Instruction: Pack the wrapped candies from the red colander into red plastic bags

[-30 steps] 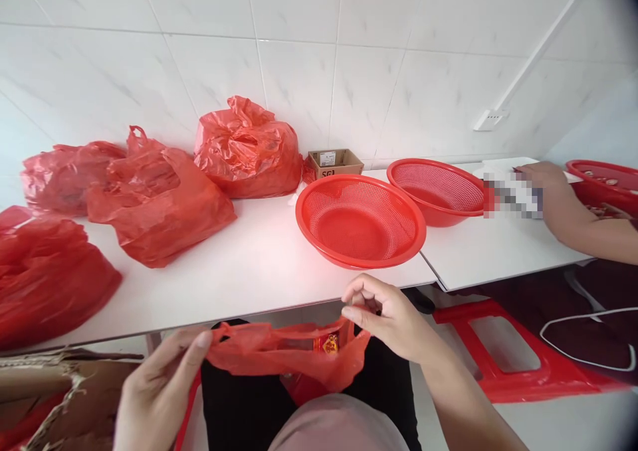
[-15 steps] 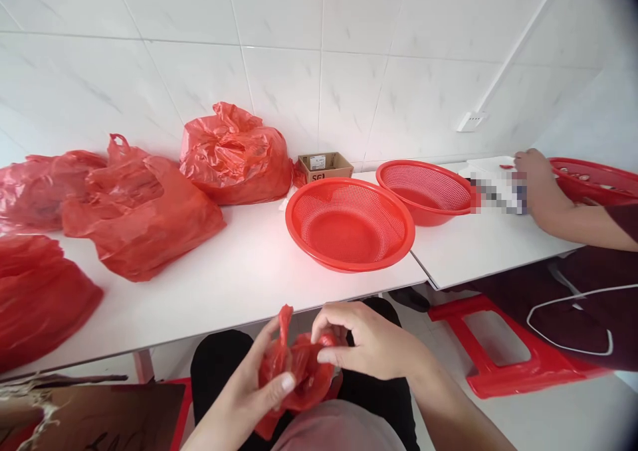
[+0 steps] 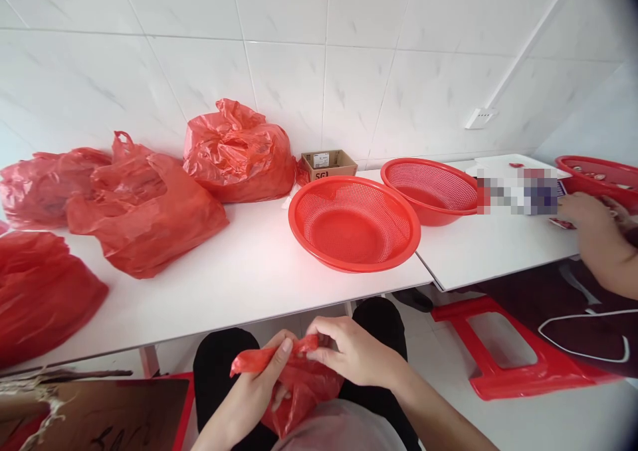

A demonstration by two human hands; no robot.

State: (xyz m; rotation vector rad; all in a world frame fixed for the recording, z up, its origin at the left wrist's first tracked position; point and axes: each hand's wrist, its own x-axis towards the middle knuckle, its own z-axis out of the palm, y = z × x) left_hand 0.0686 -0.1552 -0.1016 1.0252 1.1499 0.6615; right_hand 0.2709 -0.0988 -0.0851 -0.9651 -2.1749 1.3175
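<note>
1. Tiled wall (image 3: 299,59) at the back, white worktop (image 3: 239,311) below it, holding four stuffed red plastic bags (image 3: 239,152), two red mesh colanders (image 3: 353,222) and one cardboard box (image 3: 329,165).
2. Big change: the loose red bag (image 3: 299,388) went from gaping open to twisted up, held below the worktop's near edge, over the lap.
3. Left hand (image 3: 244,398) and right hand (image 3: 356,351) both had their fingers pinched tight on it.
4. Off right, a co-worker's hand (image 3: 588,222) sat just by a third red basket (image 3: 595,175).
</note>
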